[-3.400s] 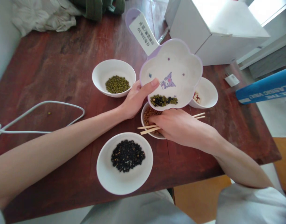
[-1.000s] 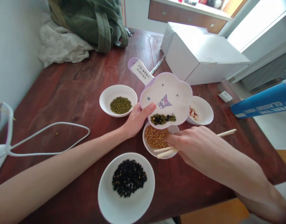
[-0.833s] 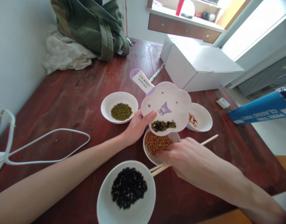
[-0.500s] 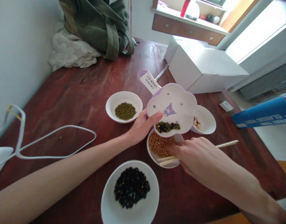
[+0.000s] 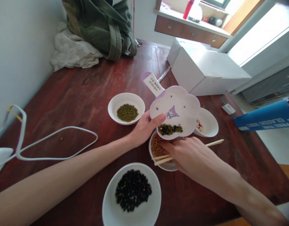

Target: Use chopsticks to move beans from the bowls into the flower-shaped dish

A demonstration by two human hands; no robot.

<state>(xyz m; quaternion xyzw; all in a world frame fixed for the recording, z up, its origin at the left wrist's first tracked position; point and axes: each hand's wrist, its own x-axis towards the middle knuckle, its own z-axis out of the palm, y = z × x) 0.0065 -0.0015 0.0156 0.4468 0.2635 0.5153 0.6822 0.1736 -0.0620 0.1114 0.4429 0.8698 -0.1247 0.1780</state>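
Observation:
My left hand [image 5: 145, 128] grips a purple-rimmed, flower-shaped plate [image 5: 182, 108] with a labelled handle, thumb on its face. The plate is tilted, and mixed green and black beans [image 5: 170, 129] lie along its low edge. Under that edge stands a white bowl [image 5: 170, 167] of yellow-brown beans [image 5: 156, 147]. My right hand [image 5: 187, 150] is at this bowl, fingers closed round a pair of chopsticks [image 5: 162, 159] and fingertips among the beans. Left of the plate is a bowl of green beans [image 5: 127, 112]. Nearest me is a bowl of black beans [image 5: 133, 190].
A bowl with pale and reddish bits [image 5: 209, 124] stands right of the plate. Behind are a white box [image 5: 205, 67] and a green bag [image 5: 99, 29]. A white cable [image 5: 64, 158] loops at left. At right are a plug adapter [image 5: 228, 108] and a blue box [image 5: 264, 116].
My right hand has moved left over the bowl of yellow-brown beans, and the chopsticks have shifted left with it. The plate stays nearly where it was.

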